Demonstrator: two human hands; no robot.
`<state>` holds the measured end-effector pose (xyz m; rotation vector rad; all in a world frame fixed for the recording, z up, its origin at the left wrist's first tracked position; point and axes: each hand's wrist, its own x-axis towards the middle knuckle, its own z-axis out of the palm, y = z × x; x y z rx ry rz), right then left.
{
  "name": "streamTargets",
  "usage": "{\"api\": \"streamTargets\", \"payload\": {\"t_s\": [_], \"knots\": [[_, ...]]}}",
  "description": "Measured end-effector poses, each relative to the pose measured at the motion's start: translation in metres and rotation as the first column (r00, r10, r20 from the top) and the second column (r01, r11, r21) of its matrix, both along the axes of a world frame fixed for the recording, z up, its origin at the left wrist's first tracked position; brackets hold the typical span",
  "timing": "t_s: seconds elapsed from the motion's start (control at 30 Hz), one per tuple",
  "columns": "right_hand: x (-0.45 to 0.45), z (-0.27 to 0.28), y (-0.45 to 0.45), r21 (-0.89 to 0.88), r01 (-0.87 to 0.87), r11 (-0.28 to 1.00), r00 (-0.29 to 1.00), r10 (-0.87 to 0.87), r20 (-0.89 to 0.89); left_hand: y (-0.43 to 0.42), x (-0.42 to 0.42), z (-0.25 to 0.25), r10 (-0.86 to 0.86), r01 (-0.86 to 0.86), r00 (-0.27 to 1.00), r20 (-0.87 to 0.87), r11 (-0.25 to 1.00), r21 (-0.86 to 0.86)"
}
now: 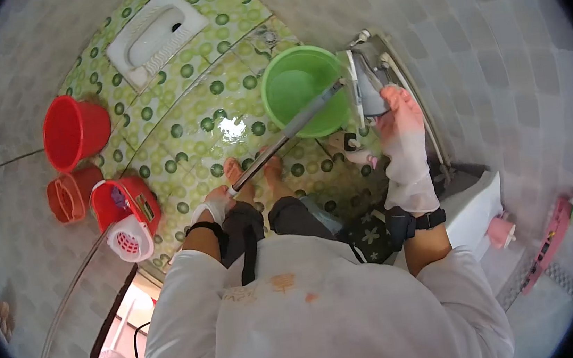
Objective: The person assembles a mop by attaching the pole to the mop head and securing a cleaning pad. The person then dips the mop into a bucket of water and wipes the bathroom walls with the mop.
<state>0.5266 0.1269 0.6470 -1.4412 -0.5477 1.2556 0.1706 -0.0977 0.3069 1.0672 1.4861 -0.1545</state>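
My left hand [216, 204], in a translucent glove, is closed round the lower end of a flat mop's metal pole [288, 131]. The pole slants up and right, over part of a green bucket [270, 100], to the mop's flat white head. On the far side of that head is a grey mop pad [370, 90], tilted up on edge. My right hand [399, 108], in a long translucent glove, has its fingers bent on the pad's near end. Exactly how the fingertips grip is hard to see. Pale green shows inside the bucket.
A squat toilet [158, 35] is set in the wet green-patterned floor. At left stand a red bucket [76, 133], a smaller reddish container [72, 194] and a red mop bucket [137, 207] with a white wringer. Pipes [419, 112] run along the right wall. A white ledge [475, 211] lies beside my right arm.
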Motion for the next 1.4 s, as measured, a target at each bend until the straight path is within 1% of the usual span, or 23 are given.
{"api": "streamTargets", "payload": {"t_s": [0.07, 0.1, 0.13, 0.2, 0.27, 0.3, 0.33, 0.37, 0.4, 0.47, 0.57, 0.63, 0.73, 0.8, 0.87, 0.9, 0.97, 1.07, 1.13, 1.2, 1.23, 1.3, 1.4], "knots": [[-0.002, 0.000, 0.002, 0.094, 0.015, 0.995, 0.994, -0.004, -0.113, 0.018, 0.026, 0.028, 0.060, -0.058, 0.997, 0.039, 0.998, -0.032], [0.001, -0.004, 0.002, 0.112, 0.010, 0.994, 0.989, 0.007, -0.147, 0.034, 0.041, 0.063, 0.228, -0.212, 0.940, 0.254, 0.973, -0.088], [0.004, -0.007, 0.001, 0.109, 0.020, 0.994, 0.990, -0.005, -0.139, 0.044, 0.049, 0.077, 0.388, -0.344, 0.810, 0.439, 0.922, -0.178], [0.004, -0.006, -0.001, 0.148, -0.091, 0.985, 0.994, 0.099, -0.048, 0.017, 0.057, -0.079, 0.252, -0.255, 0.861, 0.441, 0.965, -0.052], [-0.002, -0.004, -0.003, 0.205, -0.034, 0.978, 0.989, 0.062, -0.136, 0.052, 0.077, -0.037, 0.077, -0.081, 0.939, 0.334, 0.997, -0.004], [-0.003, -0.004, -0.005, 0.193, -0.049, 0.980, 0.987, 0.077, -0.142, 0.110, 0.097, 0.101, -0.049, 0.059, 0.969, 0.243, 0.998, -0.033], [-0.004, -0.001, -0.008, 0.182, -0.064, 0.981, 0.985, 0.091, -0.147, 0.116, 0.109, 0.077, 0.072, -0.074, 0.873, 0.481, 0.997, -0.015], [-0.005, 0.002, -0.011, 0.103, -0.072, 0.992, 0.993, 0.080, -0.084, 0.120, 0.120, 0.053, 0.172, -0.203, 0.704, 0.689, 0.978, -0.036], [-0.006, 0.007, -0.016, 0.112, -0.065, 0.992, 0.994, 0.075, -0.084, 0.135, 0.130, 0.075, 0.161, -0.197, 0.706, 0.690, 0.980, -0.027], [-0.010, 0.018, -0.024, 0.102, -0.072, 0.992, 0.984, 0.087, -0.155, 0.169, 0.150, 0.157, 0.270, -0.358, 0.626, 0.732, 0.933, -0.038], [-0.010, 0.037, -0.033, 0.097, -0.052, 0.994, 0.992, 0.063, -0.109, 0.193, 0.158, 0.214, 0.152, -0.302, 0.635, 0.757, 0.951, 0.063], [-0.008, 0.053, -0.038, 0.057, -0.074, 0.996, 0.992, 0.079, -0.094, 0.196, 0.162, 0.228, 0.139, -0.338, 0.584, 0.800, 0.937, 0.085], [-0.012, 0.086, -0.038, 0.153, -0.078, 0.985, 0.992, 0.091, -0.086, 0.211, 0.173, 0.243, 0.071, -0.388, 0.498, 0.864, 0.910, 0.149], [-0.013, 0.105, -0.037, 0.098, -0.136, 0.986, 0.991, 0.135, 0.018, 0.224, 0.187, 0.251, 0.009, -0.407, 0.463, 0.886, 0.891, 0.203], [-0.020, 0.120, -0.036, 0.156, -0.190, 0.969, 0.981, 0.195, -0.018, 0.236, 0.200, 0.258, -0.012, -0.457, 0.399, 0.917, 0.864, 0.210], [-0.031, 0.134, -0.039, 0.180, -0.264, 0.947, 0.963, 0.248, 0.107, 0.239, 0.202, 0.258, -0.024, -0.464, 0.396, 0.918, 0.857, 0.223], [-0.037, 0.141, -0.041, 0.204, -0.383, 0.901, 0.901, 0.315, 0.298, 0.244, 0.204, 0.253, -0.061, -0.459, 0.500, 0.864, 0.827, 0.325], [-0.039, 0.142, -0.043, 0.203, -0.407, 0.891, 0.904, 0.360, 0.231, 0.245, 0.204, 0.250, -0.093, -0.419, 0.650, 0.755, 0.784, 0.458], [-0.044, 0.153, -0.047, 0.194, -0.388, 0.901, 0.907, 0.337, 0.251, 0.238, 0.195, 0.277, -0.083, -0.427, 0.616, 0.783, 0.800, 0.421], [-0.045, 0.164, -0.047, 0.053, -0.342, 0.938, 0.920, 0.322, 0.225, 0.231, 0.182, 0.293, -0.057, -0.420, 0.503, 0.862, 0.856, 0.302], [-0.045, 0.165, -0.048, 0.057, -0.344, 0.937, 0.919, 0.324, 0.225, 0.226, 0.178, 0.306, -0.059, -0.422, 0.505, 0.861, 0.853, 0.306], [-0.046, 0.164, -0.050, 0.054, -0.261, 0.964, 0.954, 0.249, 0.168, 0.215, 0.173, 0.325, 0.281, -0.345, 0.052, 0.958, 0.906, -0.247], [-0.049, 0.170, -0.056, 0.097, -0.308, 0.946, 0.945, 0.293, 0.145, 0.215, 0.173, 0.325, 0.244, -0.324, 0.022, 0.969, 0.919, -0.224]]}}
